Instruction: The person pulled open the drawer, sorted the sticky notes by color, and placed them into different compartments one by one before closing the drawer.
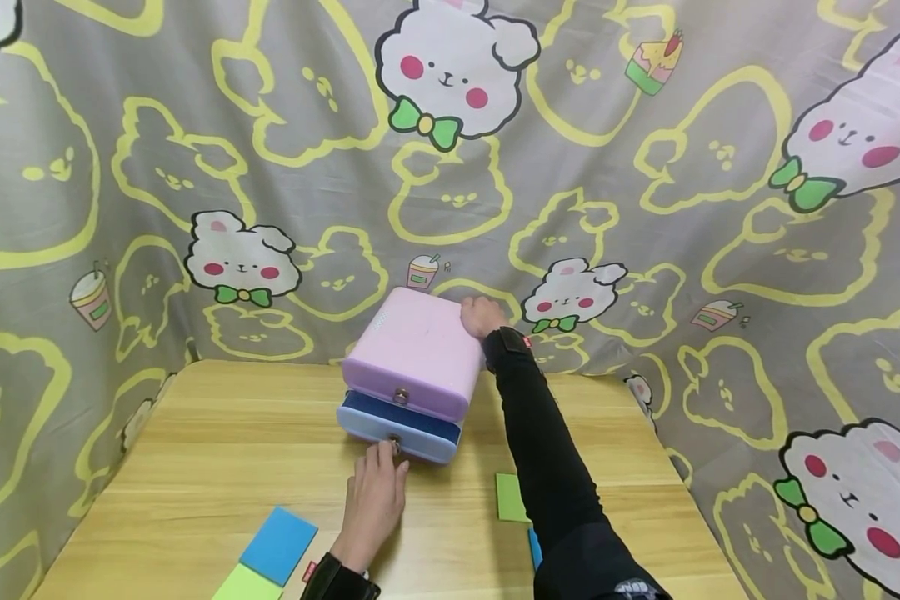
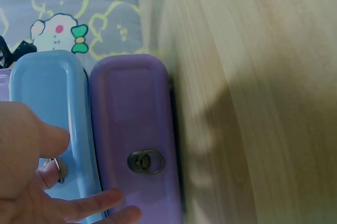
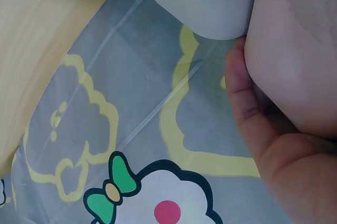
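Two hands at one pastel drawer box (image 1: 427, 337): the box stands ahead of the left hand (image 1: 375, 496), with the right hand (image 1: 483, 317) at its rear corner. Left hand: a finger hooked in the ring pull (image 2: 62, 171) of the blue drawer (image 2: 45, 82). Right hand: curled about the box's upper rear edge, apparently bracing it. Drawers, three: blue, part-way out directly before the left fingers; lilac drawer (image 1: 371, 381), closed, just beyond it; purple drawer (image 2: 131, 108), apparently closed, just below that hand. Progress, as judged: grip and bracing complete, blue drawer partly open; the rest of its travel remains, direction not determinable from stills; contents not visible. Loose sheets, four: blue sheet (image 1: 279, 546) and yellow-green sheet (image 1: 247, 585) left of the left hand; green sheet (image 1: 511, 497) and second blue sheet (image 1: 535, 548) to its right, near the right forearm.
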Tool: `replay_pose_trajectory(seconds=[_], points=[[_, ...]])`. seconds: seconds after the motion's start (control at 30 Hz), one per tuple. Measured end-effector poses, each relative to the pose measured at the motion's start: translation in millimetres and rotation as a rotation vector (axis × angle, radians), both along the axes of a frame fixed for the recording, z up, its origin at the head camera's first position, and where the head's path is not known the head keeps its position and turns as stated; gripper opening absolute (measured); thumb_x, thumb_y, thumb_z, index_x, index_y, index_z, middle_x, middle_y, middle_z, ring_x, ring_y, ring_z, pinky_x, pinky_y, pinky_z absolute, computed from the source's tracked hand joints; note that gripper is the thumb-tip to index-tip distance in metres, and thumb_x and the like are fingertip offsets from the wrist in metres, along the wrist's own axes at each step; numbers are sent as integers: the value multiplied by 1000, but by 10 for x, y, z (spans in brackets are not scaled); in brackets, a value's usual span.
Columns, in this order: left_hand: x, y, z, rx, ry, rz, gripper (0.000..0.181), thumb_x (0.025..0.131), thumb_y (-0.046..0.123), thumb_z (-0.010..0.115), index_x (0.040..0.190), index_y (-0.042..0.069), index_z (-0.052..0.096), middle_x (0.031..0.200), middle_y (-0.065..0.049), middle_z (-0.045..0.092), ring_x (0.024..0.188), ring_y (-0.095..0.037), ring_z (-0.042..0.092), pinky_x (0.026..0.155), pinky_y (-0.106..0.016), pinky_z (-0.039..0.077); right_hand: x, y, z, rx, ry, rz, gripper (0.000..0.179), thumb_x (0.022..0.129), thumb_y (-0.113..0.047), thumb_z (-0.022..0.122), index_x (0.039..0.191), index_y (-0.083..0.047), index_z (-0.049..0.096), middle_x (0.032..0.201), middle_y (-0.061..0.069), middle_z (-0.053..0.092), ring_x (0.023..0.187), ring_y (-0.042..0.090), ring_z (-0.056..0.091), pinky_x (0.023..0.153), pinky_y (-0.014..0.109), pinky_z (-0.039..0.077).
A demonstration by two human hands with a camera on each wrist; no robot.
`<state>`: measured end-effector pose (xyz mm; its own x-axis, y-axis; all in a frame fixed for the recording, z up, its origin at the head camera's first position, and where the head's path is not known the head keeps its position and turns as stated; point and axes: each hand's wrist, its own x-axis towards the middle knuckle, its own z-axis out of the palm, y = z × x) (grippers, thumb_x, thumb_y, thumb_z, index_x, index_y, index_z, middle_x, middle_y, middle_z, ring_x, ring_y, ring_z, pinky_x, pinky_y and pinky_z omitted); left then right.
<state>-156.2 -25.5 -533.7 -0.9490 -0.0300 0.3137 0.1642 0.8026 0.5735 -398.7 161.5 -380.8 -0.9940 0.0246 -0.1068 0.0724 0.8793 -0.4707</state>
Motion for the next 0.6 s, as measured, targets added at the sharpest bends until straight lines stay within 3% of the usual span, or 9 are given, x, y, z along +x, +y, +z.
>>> replay_pose_trajectory(seconds=[0.27, 0.6], points=[[130, -42, 29, -9, 28, -13, 28, 98, 21, 64, 116, 3, 52, 116, -24, 62, 98, -37, 60, 68, -45, 51, -11, -8, 10, -19, 9, 2, 63, 107, -39, 19, 147, 0, 48, 154, 22, 49, 142, 42, 46, 119, 53, 38], [270, -54, 57, -10, -31, -20, 27, 97, 21, 66, 115, 5, 53, 116, -21, 63, 99, -33, 60, 70, -43, 51, 8, 3, -9, -8, 12, -4, 64, 107, -39, 18, 147, 0, 49, 153, 22, 50, 141, 42, 47, 118, 52, 39]])
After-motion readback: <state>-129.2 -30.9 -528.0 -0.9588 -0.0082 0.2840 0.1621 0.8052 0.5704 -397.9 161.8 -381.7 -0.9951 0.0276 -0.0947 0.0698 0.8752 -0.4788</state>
